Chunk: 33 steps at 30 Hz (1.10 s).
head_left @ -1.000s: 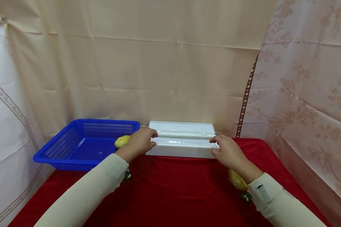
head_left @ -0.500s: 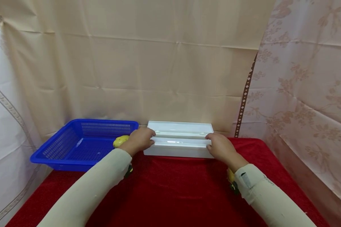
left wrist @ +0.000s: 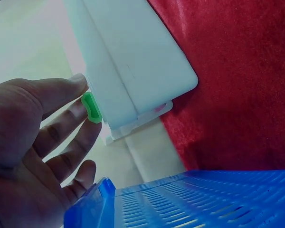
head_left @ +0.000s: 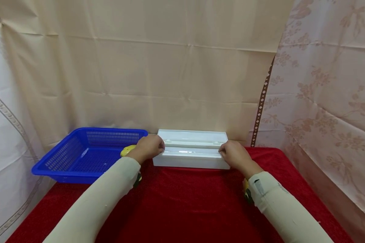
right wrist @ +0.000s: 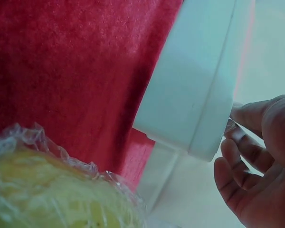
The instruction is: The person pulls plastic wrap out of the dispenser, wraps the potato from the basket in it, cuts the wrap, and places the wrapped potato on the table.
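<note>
A long white cling film dispenser (head_left: 190, 162) stands at the back of the table with its lid (head_left: 193, 135) tipped back. At its left end my left hand (head_left: 149, 147) pinches the cling film edge between thumb and fingers. A small bright green piece (left wrist: 91, 107) shows beside those fingertips in the left wrist view. My right hand (head_left: 235, 154) pinches at the opposite end, where a bit of clear cling film (right wrist: 231, 125) shows by the fingertips. The film's spread between the hands is hard to see against the white box.
A blue perforated basket (head_left: 64, 178) stands left of the dispenser. A yellow mango (head_left: 127, 150) lies at its right side, partly behind the left hand. Near the right wrist lies a mango wrapped in clear film (right wrist: 52, 190). Red cloth (head_left: 185, 202) covers the table; curtains (head_left: 182, 67) enclose it.
Both hands have closed in on the dispenser's ends; the right moved left. Their spread fingers have come together into a pinch. The dispenser stays in place.
</note>
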Each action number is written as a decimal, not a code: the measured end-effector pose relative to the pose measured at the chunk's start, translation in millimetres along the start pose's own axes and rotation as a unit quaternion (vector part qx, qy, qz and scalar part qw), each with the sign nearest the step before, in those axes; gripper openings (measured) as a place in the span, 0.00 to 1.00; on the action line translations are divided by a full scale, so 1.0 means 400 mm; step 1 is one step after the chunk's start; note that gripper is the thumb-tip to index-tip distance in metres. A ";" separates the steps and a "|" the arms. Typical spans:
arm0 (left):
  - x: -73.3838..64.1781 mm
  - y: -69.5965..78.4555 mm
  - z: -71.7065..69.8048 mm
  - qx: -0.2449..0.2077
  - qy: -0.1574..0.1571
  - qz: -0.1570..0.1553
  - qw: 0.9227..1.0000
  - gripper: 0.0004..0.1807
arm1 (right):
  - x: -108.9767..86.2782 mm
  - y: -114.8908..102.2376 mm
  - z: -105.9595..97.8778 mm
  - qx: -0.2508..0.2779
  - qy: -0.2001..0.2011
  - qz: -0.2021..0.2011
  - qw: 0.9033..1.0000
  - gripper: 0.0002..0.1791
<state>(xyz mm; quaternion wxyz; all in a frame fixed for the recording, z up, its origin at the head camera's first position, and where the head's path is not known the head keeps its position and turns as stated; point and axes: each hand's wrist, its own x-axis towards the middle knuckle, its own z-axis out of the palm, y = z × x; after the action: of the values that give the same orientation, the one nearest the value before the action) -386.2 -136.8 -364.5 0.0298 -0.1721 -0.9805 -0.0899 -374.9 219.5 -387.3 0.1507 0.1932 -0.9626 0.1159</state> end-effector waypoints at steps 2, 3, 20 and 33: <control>0.001 0.000 -0.002 0.005 0.000 0.001 1.000 0.04 | 0.003 0.003 0.000 -0.002 -0.004 0.006 1.000 0.07; 0.002 0.000 -0.002 0.006 0.000 0.001 1.000 0.04 | 0.005 0.004 -0.001 -0.002 -0.005 0.011 1.000 0.06; 0.023 -0.006 0.010 0.004 -0.003 0.001 1.000 0.07 | 0.016 0.009 0.005 0.016 0.026 0.036 0.999 0.07; 0.037 -0.008 0.012 0.005 0.043 -0.002 0.999 0.07 | 0.028 0.026 0.004 0.060 0.025 0.024 0.998 0.13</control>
<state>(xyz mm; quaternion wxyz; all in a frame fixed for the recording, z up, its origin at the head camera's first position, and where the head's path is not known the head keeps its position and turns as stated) -401.4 -133.8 -368.3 0.0724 -0.1664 -0.9791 -0.0918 -389.4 224.5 -386.5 0.1601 0.1758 -0.9541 0.1821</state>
